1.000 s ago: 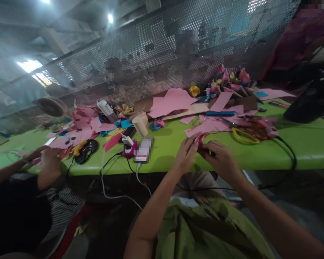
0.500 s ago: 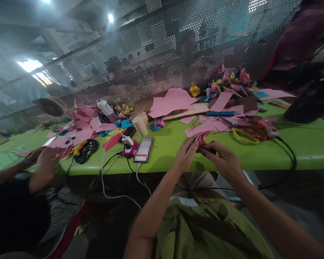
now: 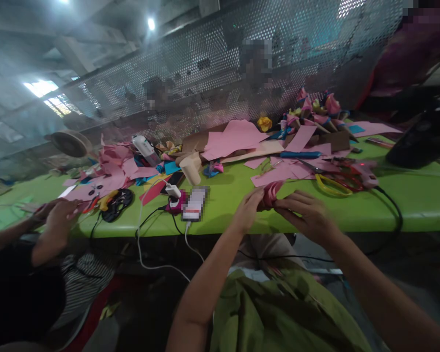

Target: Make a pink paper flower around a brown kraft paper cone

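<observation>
In front of me, over the table's near edge, a small pink paper flower (image 3: 271, 194) with curled layers is between my hands. My left hand (image 3: 248, 209) is closed around its left side. The fingertips of my right hand (image 3: 305, 212) pinch the flower's right edge; this hand is slightly blurred. Beyond the flower lie flat pink paper pieces (image 3: 275, 173). Scissors with yellow handles (image 3: 333, 186) rest to the right, beside a pink glue gun (image 3: 366, 173) with a black cord.
The green table (image 3: 227, 190) holds a phone (image 3: 195, 204) on a white cable, a beige paper roll (image 3: 190, 170), a white bottle (image 3: 145, 150) and a heap of paper flowers (image 3: 315, 115). A co-worker's hands (image 3: 60, 215) are at left. A dark object (image 3: 420, 139) stands far right.
The flower has turned a little and its layers show differently. My right hand has shifted slightly right and down, its fingers less curled. My left hand has moved slightly left.
</observation>
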The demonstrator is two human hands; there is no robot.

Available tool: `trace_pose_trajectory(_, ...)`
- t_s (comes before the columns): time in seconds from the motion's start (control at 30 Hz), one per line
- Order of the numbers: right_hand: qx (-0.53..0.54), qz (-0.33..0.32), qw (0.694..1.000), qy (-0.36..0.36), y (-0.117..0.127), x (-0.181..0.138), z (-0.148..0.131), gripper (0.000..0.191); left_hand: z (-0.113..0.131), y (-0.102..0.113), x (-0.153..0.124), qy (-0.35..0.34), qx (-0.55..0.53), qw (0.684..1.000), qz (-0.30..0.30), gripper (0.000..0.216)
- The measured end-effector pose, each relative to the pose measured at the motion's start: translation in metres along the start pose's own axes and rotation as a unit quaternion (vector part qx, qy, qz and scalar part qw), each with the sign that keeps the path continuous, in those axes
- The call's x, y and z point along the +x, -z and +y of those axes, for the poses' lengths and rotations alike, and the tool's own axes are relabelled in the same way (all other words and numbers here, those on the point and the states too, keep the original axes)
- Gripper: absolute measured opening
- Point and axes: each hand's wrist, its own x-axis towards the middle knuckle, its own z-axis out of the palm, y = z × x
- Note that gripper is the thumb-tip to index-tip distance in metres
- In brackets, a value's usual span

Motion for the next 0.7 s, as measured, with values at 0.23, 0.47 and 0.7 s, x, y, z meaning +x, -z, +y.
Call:
trace_pose_trajectory(0.23, -0.031, 0.039, 0.999, -0.009, -0.003, -0.006, -0.003, 0.011, -0.004, -0.001, 0.001, -0.038, 0.019, 0.999, -0.012, 0.036)
trace_pose_trajectory(0.47, 0.026, 0.096, 0.989, -0.109, -0.009, -0.002, -0.024, 0.013, -0.015, 0.002, 0.005, -0.162, 0.108, 0.981, -0.006, 0.042)
trace_pose_trajectory(0.7, 0.043, 0.069, 0.985, -0.155, -0.025, -0.003, -0.022, 0.01, -0.021, 0.001, 0.001, -0.224, 0.169, 0.96, 0.013, 0.044)
